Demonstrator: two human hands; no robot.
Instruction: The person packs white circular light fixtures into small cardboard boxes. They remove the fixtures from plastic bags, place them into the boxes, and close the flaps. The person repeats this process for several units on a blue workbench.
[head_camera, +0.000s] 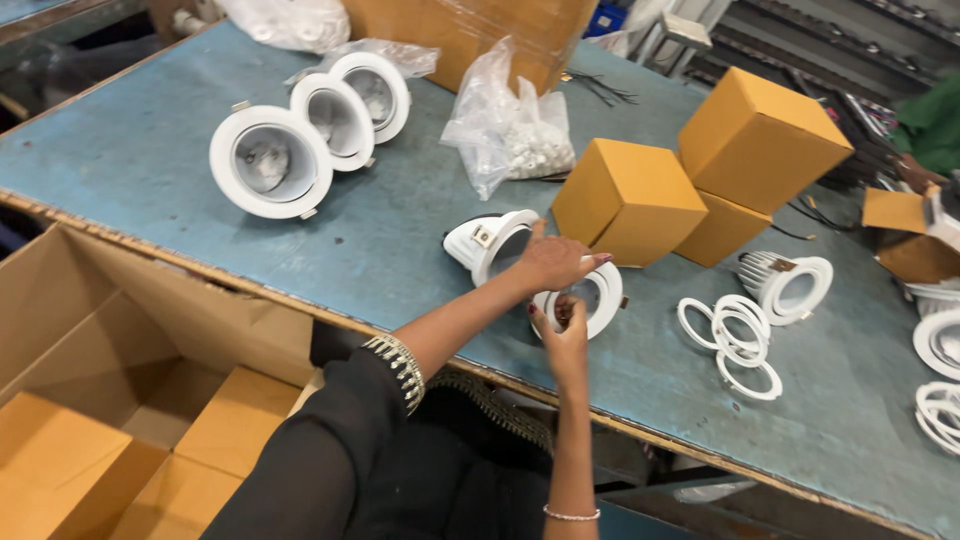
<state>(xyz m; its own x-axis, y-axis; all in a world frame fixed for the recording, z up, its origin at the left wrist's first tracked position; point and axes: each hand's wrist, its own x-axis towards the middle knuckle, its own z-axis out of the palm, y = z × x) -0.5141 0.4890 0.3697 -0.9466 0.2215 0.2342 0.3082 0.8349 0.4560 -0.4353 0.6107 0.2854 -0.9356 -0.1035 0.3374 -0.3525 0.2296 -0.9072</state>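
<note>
Both hands on 1 white downlight fitting (585, 297) at frame centre, on the blue table (160, 150). My left hand (552, 262) lies curled over its top rim, index finger pointing up. My right hand (566, 335) grips the lower rim, fingers closed on it. Just left of it, a 2nd white fitting (488, 243) lies on its side, touching my left hand. 3 mustard boxes (628, 200) sit just right of centre, upper right. 3 loose white rings (738, 335) lie at right, finned fitting (790, 283) above them. 3 more fittings (270, 160) sit upper left, clear bag of small parts (510, 130) top centre. Open carton (120, 400) sits lower left.
</note>
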